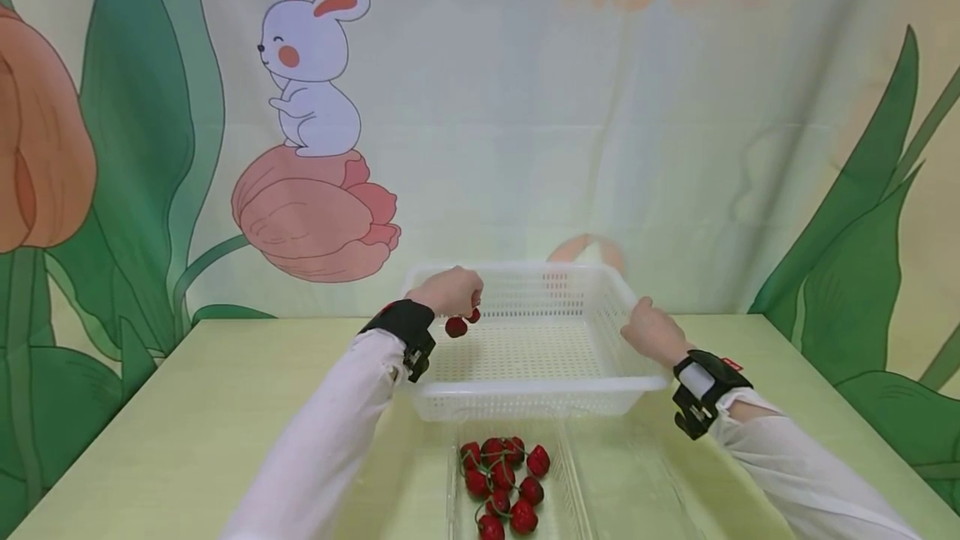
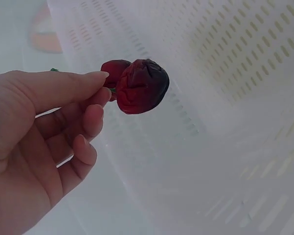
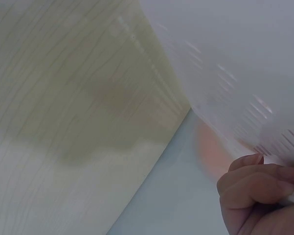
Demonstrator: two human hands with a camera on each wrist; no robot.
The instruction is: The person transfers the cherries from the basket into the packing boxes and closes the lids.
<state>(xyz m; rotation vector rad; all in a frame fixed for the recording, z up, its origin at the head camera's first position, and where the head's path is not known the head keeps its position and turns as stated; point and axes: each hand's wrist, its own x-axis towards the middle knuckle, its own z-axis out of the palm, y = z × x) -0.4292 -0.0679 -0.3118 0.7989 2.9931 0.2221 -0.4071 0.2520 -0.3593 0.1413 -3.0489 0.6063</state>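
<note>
My left hand (image 1: 450, 292) is over the left side of a white perforated plastic basket (image 1: 532, 387). In the left wrist view, its thumb and fingers pinch the green stems of dark red cherries (image 2: 144, 88), which hang beyond the fingertips. The basket's slotted wall (image 2: 225, 44) lies behind them. At the basket's right rim, my right hand (image 1: 654, 332) holds on with curled fingers, also seen in the right wrist view beside the white basket side (image 3: 225, 73). More red cherries (image 1: 502, 475) with green stems lie in a see-through tray (image 1: 573, 482) in front of the basket.
A pale wood-grain table (image 1: 247, 407) carries the basket and tray. Behind its far edge hangs a printed cloth (image 1: 480, 123) with a rabbit and tulips. The basket stands near that cloth.
</note>
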